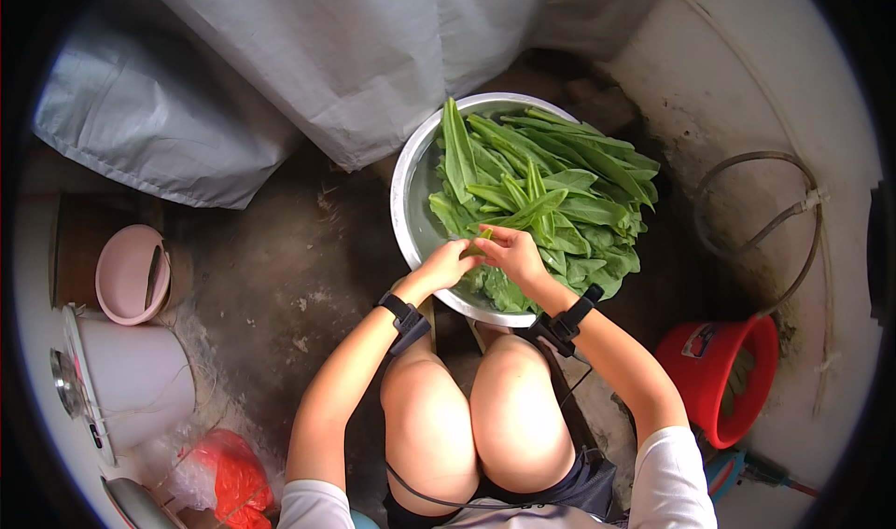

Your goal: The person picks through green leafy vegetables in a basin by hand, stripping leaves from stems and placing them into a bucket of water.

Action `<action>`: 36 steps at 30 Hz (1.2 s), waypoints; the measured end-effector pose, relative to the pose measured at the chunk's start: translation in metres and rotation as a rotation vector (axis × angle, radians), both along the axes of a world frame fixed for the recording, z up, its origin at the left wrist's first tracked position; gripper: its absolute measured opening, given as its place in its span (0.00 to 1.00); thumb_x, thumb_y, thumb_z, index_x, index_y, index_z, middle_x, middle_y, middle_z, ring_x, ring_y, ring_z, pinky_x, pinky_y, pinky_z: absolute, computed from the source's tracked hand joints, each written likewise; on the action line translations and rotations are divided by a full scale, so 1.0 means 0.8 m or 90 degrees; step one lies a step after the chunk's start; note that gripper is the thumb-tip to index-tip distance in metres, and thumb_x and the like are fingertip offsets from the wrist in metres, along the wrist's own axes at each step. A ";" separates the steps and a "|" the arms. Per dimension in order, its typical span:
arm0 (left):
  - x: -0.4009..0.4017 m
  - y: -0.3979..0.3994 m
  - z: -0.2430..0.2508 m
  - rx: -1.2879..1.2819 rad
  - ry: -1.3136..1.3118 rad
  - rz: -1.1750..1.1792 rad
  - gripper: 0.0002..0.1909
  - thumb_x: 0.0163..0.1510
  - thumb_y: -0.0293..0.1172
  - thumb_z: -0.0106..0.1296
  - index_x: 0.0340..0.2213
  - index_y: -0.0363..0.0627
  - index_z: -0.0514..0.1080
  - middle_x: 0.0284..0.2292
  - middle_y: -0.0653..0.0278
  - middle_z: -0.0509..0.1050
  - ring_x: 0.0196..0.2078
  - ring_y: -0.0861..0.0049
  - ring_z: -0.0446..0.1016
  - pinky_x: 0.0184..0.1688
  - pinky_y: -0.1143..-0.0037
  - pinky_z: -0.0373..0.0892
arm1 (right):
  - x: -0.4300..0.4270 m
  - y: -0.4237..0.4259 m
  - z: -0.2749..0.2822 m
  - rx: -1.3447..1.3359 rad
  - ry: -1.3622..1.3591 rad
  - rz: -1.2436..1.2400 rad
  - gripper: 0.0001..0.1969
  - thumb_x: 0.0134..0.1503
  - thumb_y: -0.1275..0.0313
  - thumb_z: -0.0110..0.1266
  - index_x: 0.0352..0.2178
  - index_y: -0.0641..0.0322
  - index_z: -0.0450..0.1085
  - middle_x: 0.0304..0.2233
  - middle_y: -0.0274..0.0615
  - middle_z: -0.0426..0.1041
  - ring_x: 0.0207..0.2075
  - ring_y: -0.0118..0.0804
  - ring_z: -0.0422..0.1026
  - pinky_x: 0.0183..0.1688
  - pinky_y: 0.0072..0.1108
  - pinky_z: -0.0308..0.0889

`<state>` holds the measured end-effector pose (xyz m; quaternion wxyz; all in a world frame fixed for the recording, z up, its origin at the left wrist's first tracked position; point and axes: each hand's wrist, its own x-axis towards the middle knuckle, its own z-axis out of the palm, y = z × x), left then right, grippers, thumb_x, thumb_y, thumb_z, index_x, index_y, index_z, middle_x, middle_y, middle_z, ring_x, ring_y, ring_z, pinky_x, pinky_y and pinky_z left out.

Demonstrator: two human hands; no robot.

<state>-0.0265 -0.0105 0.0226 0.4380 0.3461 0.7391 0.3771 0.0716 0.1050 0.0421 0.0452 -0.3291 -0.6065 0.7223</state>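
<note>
A round metal basin (404,222) holds water and a heap of long green leafy vegetables (560,193), some lying over its right rim. Above the basin's near part, my left hand (448,262) and my right hand (513,255) meet at the fingertips. Between them is a small piece of green leaf (484,235), pinched by the right fingers; the left fingers touch at the same spot, partly hidden. Black straps with small devices sit on both wrists.
Grey sheeting (336,53) hangs beyond the basin. At left are a pink basin (126,273), a whitish lidded bucket (140,375) and a red plastic bag (238,473). A red bucket (689,368) lies tilted at right, below a looped hose (759,156) on the wall.
</note>
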 end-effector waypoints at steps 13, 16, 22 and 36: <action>-0.018 0.009 0.012 0.069 -0.233 0.227 0.09 0.52 0.27 0.38 0.33 0.34 0.64 0.26 0.62 0.71 0.28 0.80 0.70 0.32 0.80 0.66 | -0.008 0.070 0.027 0.932 -0.084 0.423 0.05 0.43 0.73 0.47 0.23 0.53 0.70 0.28 0.34 0.66 0.38 0.31 0.62 0.40 0.23 0.54; -0.018 0.007 0.011 0.093 -0.301 0.258 0.08 0.52 0.26 0.38 0.32 0.36 0.64 0.25 0.62 0.70 0.27 0.79 0.70 0.32 0.79 0.66 | -0.016 0.073 0.024 1.038 -0.123 0.463 0.05 0.44 0.72 0.46 0.23 0.54 0.69 0.29 0.32 0.65 0.38 0.32 0.60 0.41 0.23 0.54; -0.029 -0.002 0.013 0.144 -0.325 0.368 0.08 0.52 0.26 0.39 0.33 0.35 0.64 0.25 0.61 0.70 0.28 0.77 0.70 0.33 0.78 0.67 | -0.030 0.054 0.040 0.814 0.010 0.325 0.06 0.50 0.69 0.41 0.29 0.58 0.62 0.29 0.41 0.67 0.33 0.38 0.64 0.38 0.27 0.54; -0.038 -0.024 0.002 0.185 -0.341 0.433 0.09 0.52 0.25 0.38 0.33 0.32 0.63 0.25 0.59 0.70 0.28 0.75 0.70 0.34 0.77 0.67 | -0.017 0.001 -0.064 1.027 -0.196 0.744 0.12 0.49 0.72 0.36 0.33 0.63 0.63 0.36 0.48 0.62 0.38 0.44 0.63 0.38 0.30 0.59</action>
